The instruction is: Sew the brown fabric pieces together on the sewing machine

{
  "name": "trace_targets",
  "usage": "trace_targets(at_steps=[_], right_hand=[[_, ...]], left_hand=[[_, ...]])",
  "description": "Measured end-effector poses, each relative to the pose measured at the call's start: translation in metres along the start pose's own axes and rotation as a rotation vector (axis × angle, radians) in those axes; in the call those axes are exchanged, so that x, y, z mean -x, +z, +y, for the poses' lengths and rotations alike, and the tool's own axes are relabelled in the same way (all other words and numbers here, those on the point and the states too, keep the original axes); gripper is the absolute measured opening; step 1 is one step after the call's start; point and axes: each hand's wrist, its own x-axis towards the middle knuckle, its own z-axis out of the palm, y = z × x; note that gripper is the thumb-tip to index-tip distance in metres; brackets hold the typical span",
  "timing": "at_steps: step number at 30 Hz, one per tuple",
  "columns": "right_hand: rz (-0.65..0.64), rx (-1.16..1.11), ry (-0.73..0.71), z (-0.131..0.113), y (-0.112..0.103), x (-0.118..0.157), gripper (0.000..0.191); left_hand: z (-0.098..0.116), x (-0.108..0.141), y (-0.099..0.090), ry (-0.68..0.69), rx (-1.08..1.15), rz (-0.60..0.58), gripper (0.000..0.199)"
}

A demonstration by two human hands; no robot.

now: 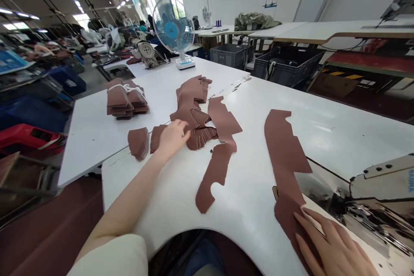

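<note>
My left hand [173,138] reaches over the white worktable [258,146], its open fingers at the edge of a loose heap of brown leather cut pieces [190,108]. A small stack of curved leather pieces [138,143] lies just left of it. Another long shaped piece [220,155] lies flat to the right of the heap. My right hand [330,241] sits on a long brown leather piece [286,159], holding its near end beside the sewing machine [381,194]. A pale strip shows under my fingers. A bundle of leather pieces [126,99] tied with white cord lies farther left.
A blue and white desk fan [173,26] stands at the table's far end. Grey plastic crates [286,67] sit beyond the far edge. More sewing stations, blue bins [66,79] and a red container [29,136] line the left side.
</note>
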Motion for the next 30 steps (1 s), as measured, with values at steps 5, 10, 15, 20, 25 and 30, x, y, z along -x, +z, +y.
trace_targets(at_steps=[5,10,15,20,25,30], right_hand=[[0.178,0.09,0.02,-0.02,0.007,-0.035,0.041],[0.171,0.072,0.127,-0.02,0.007,-0.031,0.045],[0.129,0.105,0.064,-0.012,0.001,-0.016,0.041],[0.08,0.099,0.096,-0.016,-0.004,-0.014,0.044],[0.027,0.149,0.15,-0.021,-0.007,-0.01,0.042],[0.058,0.169,0.163,-0.019,-0.009,0.001,0.041]], left_hand=[[-0.071,0.001,0.011,-0.251,-0.104,-0.093,0.031],[-0.084,-0.001,0.003,-0.276,-0.051,-0.066,0.032],[-0.052,0.004,-0.031,-0.291,0.05,0.268,0.04],[0.053,0.017,-0.042,0.186,0.689,0.294,0.026],[0.184,0.036,0.005,0.586,0.872,-0.353,0.033],[0.233,0.048,0.04,0.969,0.36,-0.446,0.033]])
